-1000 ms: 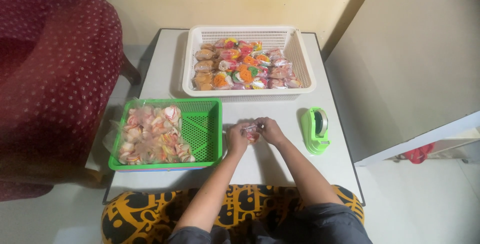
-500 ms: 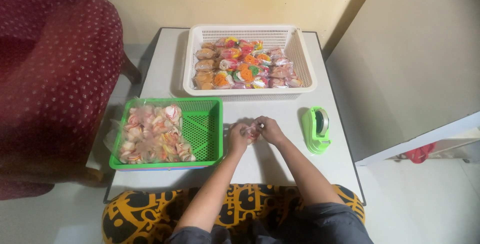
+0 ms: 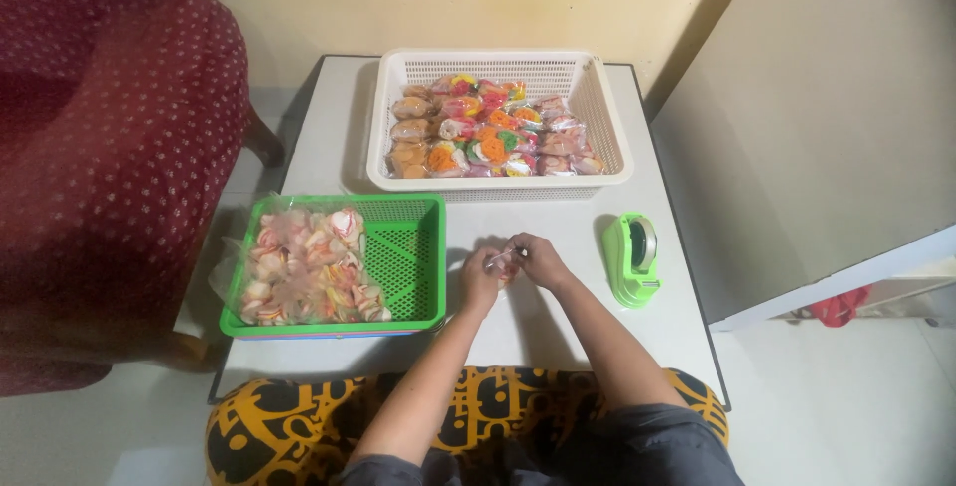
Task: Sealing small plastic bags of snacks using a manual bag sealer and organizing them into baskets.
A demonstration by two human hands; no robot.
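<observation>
Your small clear packet (image 3: 503, 265) is mostly hidden between your fingers, its contents too small to tell. Your left hand (image 3: 480, 280) and right hand (image 3: 538, 260) both pinch it above the white table (image 3: 558, 222), right of the green basket (image 3: 398, 257).

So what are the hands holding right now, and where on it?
Both hands, left and right, pinch a small clear snack packet between them at its top edge; exact finger placement is unclear.
</observation>
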